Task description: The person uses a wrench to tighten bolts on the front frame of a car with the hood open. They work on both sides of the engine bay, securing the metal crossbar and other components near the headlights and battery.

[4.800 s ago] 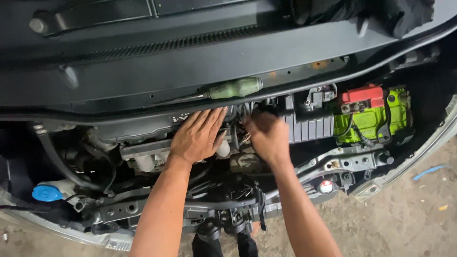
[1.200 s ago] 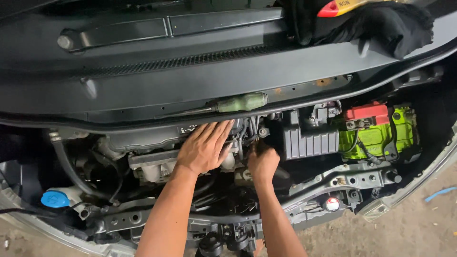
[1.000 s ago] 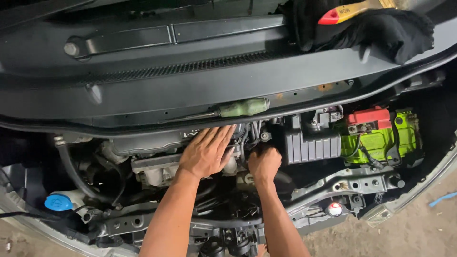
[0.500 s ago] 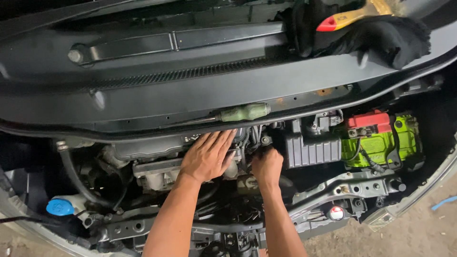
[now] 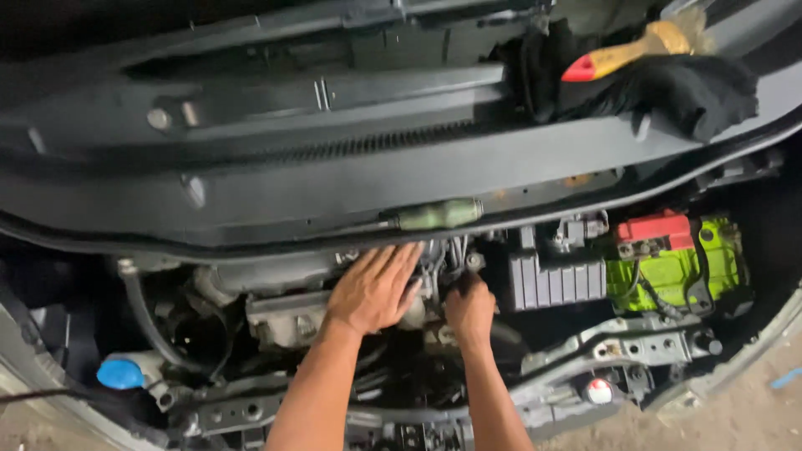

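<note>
Green battery and ribbed black box flank both hands: left hand spread flat, right hand gripping something hidden.

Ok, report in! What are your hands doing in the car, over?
Left hand flat, open on the engine top. Right hand curled among hoses, grip hidden. Black box and green battery close by on the right.
</note>
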